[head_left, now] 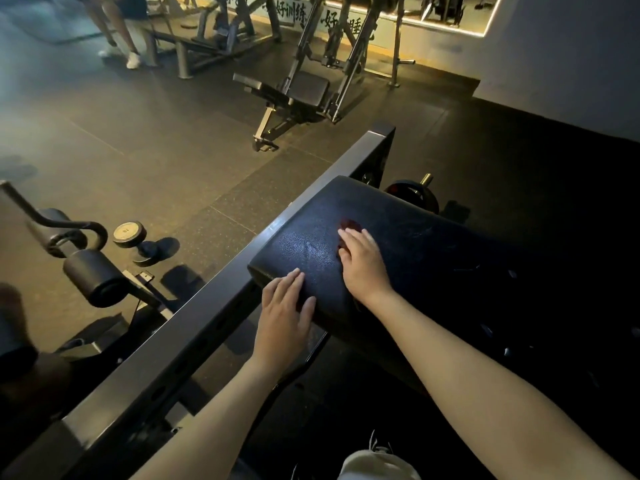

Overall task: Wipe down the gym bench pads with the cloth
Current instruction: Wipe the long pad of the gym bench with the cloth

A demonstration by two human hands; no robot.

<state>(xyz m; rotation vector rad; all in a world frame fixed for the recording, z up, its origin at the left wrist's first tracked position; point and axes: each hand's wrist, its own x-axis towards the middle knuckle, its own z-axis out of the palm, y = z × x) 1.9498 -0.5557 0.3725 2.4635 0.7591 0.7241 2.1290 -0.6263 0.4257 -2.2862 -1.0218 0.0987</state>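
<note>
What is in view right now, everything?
bench pad: one, black, centre right
cloth: one, dark red, under the right grip
frame beam: one, grey, along the pad's left
dumbbell: one, dark, floor left
roller pad: one, black, far left
weight plate: one, black, behind the pad
seated machine: one, black, top centre
bystander: one, white shoes, top left
shoe: one, white, bottom centre
left grip: one, bare, flat on pad's near corner
right grip: one, bare, pressing the cloth
</note>
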